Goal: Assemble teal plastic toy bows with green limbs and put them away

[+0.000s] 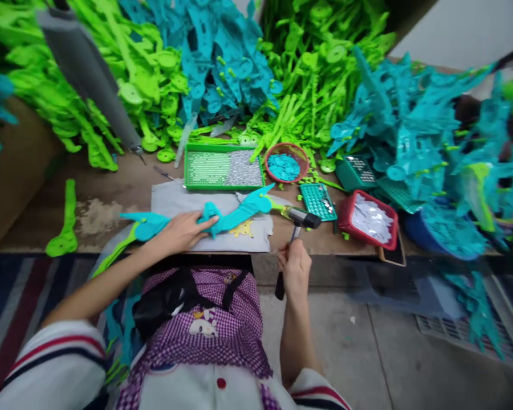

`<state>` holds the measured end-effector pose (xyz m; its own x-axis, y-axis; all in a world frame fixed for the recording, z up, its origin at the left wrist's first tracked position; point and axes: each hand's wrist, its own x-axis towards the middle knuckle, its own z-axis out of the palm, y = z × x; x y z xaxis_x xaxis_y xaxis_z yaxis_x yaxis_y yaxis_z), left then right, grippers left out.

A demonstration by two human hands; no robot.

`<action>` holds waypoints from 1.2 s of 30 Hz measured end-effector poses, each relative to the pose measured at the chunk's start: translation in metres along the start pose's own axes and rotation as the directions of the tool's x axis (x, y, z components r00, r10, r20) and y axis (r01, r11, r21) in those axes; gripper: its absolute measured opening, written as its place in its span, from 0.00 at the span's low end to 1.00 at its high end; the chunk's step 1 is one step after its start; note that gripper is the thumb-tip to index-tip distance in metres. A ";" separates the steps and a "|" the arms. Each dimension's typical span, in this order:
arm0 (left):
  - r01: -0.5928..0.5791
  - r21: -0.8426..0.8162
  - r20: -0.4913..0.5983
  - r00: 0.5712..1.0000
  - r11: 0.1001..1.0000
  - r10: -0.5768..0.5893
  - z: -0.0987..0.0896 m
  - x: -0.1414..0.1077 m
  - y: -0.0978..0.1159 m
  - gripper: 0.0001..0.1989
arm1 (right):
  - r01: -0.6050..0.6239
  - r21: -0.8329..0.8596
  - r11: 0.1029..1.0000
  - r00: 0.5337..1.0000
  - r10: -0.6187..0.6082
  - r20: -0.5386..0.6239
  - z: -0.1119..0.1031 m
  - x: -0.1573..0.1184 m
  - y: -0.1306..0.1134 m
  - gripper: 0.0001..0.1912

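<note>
A long blue plastic part lies across a grey cloth at the table's front edge, with lime-green pieces joined at both ends. My left hand rests over its left half and holds it against the cloth, index finger stretched along the raised middle. In my right hand, the fingers wrap round the handle of a hammer. The hammer's head is just beside the part's green right end; whether they touch I cannot tell. Under the part, the grey cloth bears a small yellow print.
Behind the cloth stand a green tray of small pieces, a red bowl of blue discs and a red basket of white pieces. Piles of green parts and blue parts rise behind. A grey power screwdriver hangs at left.
</note>
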<state>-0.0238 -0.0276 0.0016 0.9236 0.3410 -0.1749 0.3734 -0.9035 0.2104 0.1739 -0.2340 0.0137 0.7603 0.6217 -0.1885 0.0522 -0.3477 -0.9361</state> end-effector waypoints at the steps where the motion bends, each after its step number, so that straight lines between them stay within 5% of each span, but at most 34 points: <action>1: 0.012 0.001 -0.022 1.000 1.000 -0.012 -0.002 0.005 0.003 0.25 | 0.019 0.048 0.999 0.997 -0.023 0.078 0.011 -0.001 -0.006 0.25; 3: 0.030 -0.018 -0.096 0.995 0.999 -0.032 -0.004 0.000 0.006 0.26 | 0.052 0.097 0.994 0.959 -0.077 0.273 0.031 -0.005 -0.014 0.21; 6: 0.157 -0.114 -0.298 0.937 0.981 -0.184 0.002 -0.048 0.003 0.24 | 0.026 0.099 0.995 0.829 -0.076 0.554 0.054 -0.017 -0.011 0.18; 8: 0.404 -0.250 -0.452 0.754 0.880 -0.475 0.011 -0.096 -0.002 0.23 | 0.063 0.029 0.998 0.770 -0.067 0.634 0.069 -0.024 -0.006 0.18; 11: 0.677 -0.452 -0.526 0.323 0.581 -0.787 0.030 -0.160 -0.010 0.26 | 0.267 -0.186 0.946 0.758 -0.087 0.647 0.096 -0.029 -0.004 0.19; 12: 0.701 -0.509 -0.489 0.243 0.500 -0.838 0.037 -0.174 -0.014 0.27 | 0.331 -0.244 0.911 0.754 -0.100 0.649 0.106 -0.030 -0.006 0.20; 13: 0.701 -0.565 -0.422 0.206 0.434 -0.883 0.044 -0.185 -0.017 0.28 | 0.388 -0.280 0.878 0.750 -0.124 0.649 0.115 -0.030 -0.009 0.21; 17: 0.608 -0.771 -0.025 0.271 0.191 -0.962 0.063 -0.195 -0.029 0.24 | 0.593 -0.341 0.729 0.721 -0.293 0.628 0.141 -0.029 -0.022 0.25; 19: 0.551 -0.826 0.045 0.276 0.120 -0.960 0.067 -0.190 -0.032 0.24 | 0.659 -0.438 0.611 0.699 -0.284 0.657 0.149 -0.027 -0.027 0.26; 24: 0.477 -0.871 0.017 0.263 0.115 -0.965 0.065 -0.185 -0.035 0.22 | 0.730 -0.589 0.347 0.675 -0.230 0.701 0.158 -0.027 -0.041 0.25; 27: 0.467 -0.878 0.018 0.260 0.109 -0.966 0.066 -0.184 -0.037 0.21 | 0.787 -0.532 0.312 0.614 -0.313 0.725 0.168 -0.034 -0.048 0.26; 32: 0.447 -0.889 0.013 0.240 0.099 -0.971 0.069 -0.181 -0.038 0.22 | 0.827 -0.522 0.209 0.557 -0.169 0.813 0.192 -0.042 -0.053 0.24; 36: 0.459 -0.881 -0.004 0.239 0.117 -0.971 0.072 -0.181 -0.039 0.23 | 0.865 -0.450 0.223 0.495 -0.226 0.839 0.197 -0.049 -0.052 0.25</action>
<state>-0.2117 -0.0724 -0.0444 -0.1415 0.9600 -0.2418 0.5438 0.2795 0.7913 0.0060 -0.1080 0.0136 -0.1786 0.9752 -0.1307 0.9604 0.1439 -0.2385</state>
